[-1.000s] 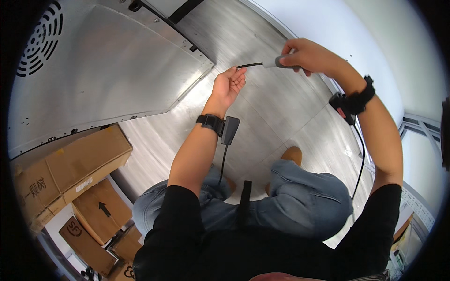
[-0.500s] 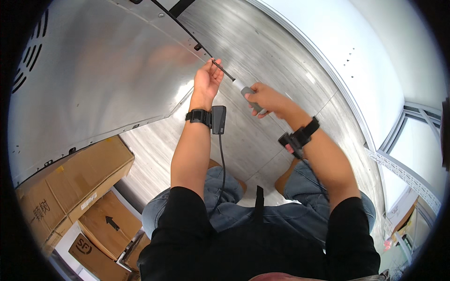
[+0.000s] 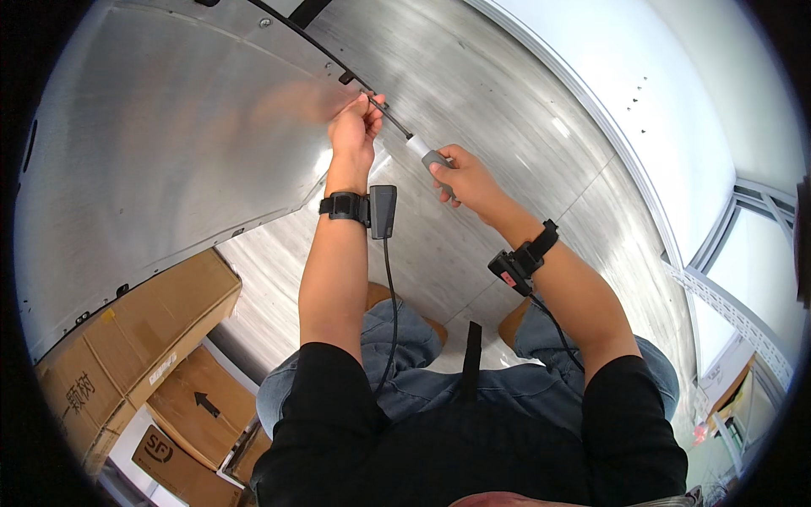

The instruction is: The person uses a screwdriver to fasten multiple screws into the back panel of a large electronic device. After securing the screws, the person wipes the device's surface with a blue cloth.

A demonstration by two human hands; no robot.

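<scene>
My right hand (image 3: 460,177) is closed around the grey-and-white handle of a screwdriver (image 3: 394,120). Its long dark shaft slants up and left toward the edge of a large silver metal panel (image 3: 211,127). At that edge, my left hand (image 3: 356,128) has its thumb and fingers pinched around the far end of the shaft. The fingers hide the tip, and whether it sits in a screw cannot be made out. A dark strip runs along the panel's edge above my left hand, with a small black tab (image 3: 346,78) beside it.
Cardboard boxes (image 3: 160,329) are stacked at the lower left under the panel. A white wall-like panel (image 3: 625,110) with a metal rail stands on the right, near a perforated metal strip (image 3: 743,313). Grey wood-look floor (image 3: 473,93) lies between. Cables hang from both wrist devices.
Both hands and the screwdriver have shifted slightly up and left. My left fingers have closed in more at the panel's edge. The view has also shifted a little.
</scene>
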